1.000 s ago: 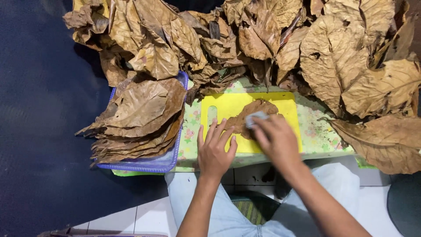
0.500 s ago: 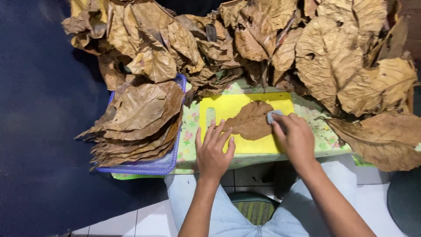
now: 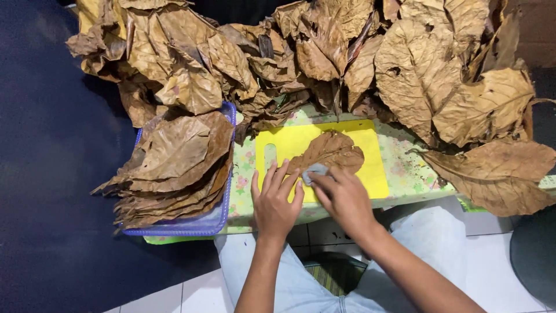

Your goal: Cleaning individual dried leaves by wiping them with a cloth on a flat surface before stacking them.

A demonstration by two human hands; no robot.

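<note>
- Dry brown leaf lies flat on a yellow plastic cutting board, stem end pointing toward the left hand.
- Small grey cloth pad sits on the leaf's near edge, pinched under the right hand's fingertips.
- Right hand: fingers closed onto the pad, pressing it to the leaf.
- Left hand: flat, fingers spread apart, tips resting on the board at the leaf's left end; grips nothing.
- Board rests on a green patterned mat over a low table.
- Blue plastic tray just left of the board, stacked with flattened brown leaves.
- Big loose heap of crumpled dry leaves behind and right of the board.
- Person's light trousers below, white tile floor underneath.
</note>
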